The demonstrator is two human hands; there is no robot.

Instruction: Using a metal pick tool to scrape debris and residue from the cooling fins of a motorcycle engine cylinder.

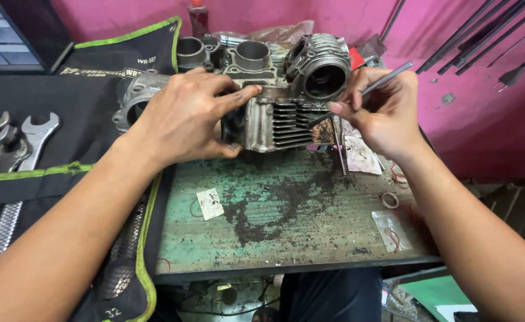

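Steel spanners (6, 140) in a black, green-edged tool roll (89, 95) off the bench's left edge. Left hand (182, 116) clamps the grimy finned metal cylinder head (280, 122) at the rear edge of the green, rust-flaked bench (298, 232). Right hand (387, 113) pinches a thin metal rod (370, 89) against the fins. Small clear bag (390, 229) near the right edge.

- Left hand (182, 116): bare, no glove, ring or watch; short nails.
- Right hand (384, 113): bare, likewise ungloved, with dark grime on the fingertips.
- Forearms: both uncovered to the frame edge; no sleeve visible.
- Lap: dark trousers below the bench edge.
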